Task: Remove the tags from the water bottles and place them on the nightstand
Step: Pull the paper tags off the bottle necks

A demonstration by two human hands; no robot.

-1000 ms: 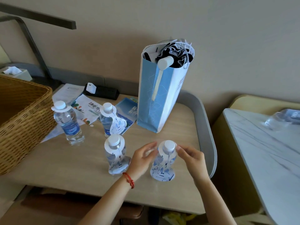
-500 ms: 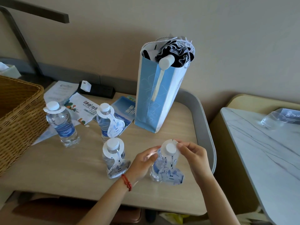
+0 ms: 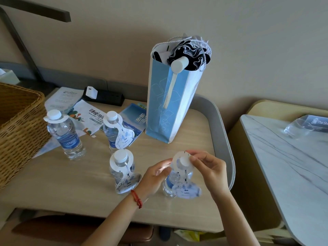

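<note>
Several small water bottles with white caps stand on the wooden table [image 3: 71, 189]. The nearest bottle [image 3: 171, 181] carries a white-and-blue paper tag [image 3: 186, 189] whose ring sits tilted at the cap. My left hand [image 3: 154, 176] pinches the ring's left edge, and my right hand [image 3: 209, 171] pinches its right edge by the cap. A second tagged bottle [image 3: 120, 167] stands just left of my left hand, a third tagged bottle [image 3: 113, 130] behind it, and a fourth bottle [image 3: 65, 135] with only a ring at its neck at the far left.
A tall blue paper bag [image 3: 170, 103] holding dark cloth stands behind the bottles. A wicker basket [image 3: 19, 130] fills the left edge. Leaflets [image 3: 88, 119] and a black power strip [image 3: 104, 96] lie at the back. A marble-topped nightstand [image 3: 287, 167] sits to the right.
Both hands have lifted and tilted the tag's ring up around the nearest bottle's cap, and its lower flap has swung out to the right. The view has shifted slightly.
</note>
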